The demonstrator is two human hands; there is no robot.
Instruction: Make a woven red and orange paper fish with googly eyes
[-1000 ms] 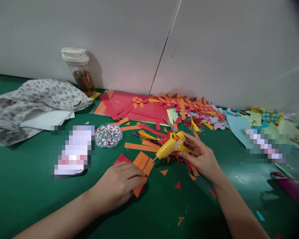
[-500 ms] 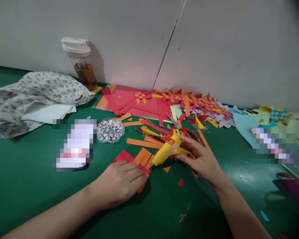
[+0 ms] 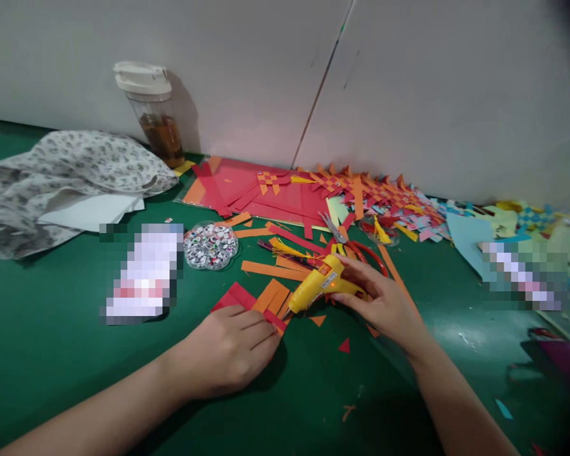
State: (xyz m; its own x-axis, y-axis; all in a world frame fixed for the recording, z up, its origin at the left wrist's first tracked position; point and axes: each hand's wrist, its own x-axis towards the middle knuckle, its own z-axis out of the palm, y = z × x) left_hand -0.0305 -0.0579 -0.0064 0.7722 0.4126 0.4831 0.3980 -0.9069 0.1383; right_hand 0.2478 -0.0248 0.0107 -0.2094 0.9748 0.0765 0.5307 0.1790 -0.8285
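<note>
The left hand (image 3: 240, 347) held red and orange paper strips (image 3: 268, 296), which showed just beyond its fingers (image 3: 259, 334); the right hand (image 3: 379, 303) grasped a yellow glue gun (image 3: 315, 286), its nozzle (image 3: 289, 312) beside those strips, near the left fingers; a green worktop (image 3: 308, 405) lay beneath both hands, a pale wall (image 3: 247, 76) beyond.

Yellow glue gun (image 3: 316, 288) at orange paper strips (image 3: 270, 296)

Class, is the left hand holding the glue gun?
No; the right hand grips the glue gun, while the left hand holds paper strips.
</note>
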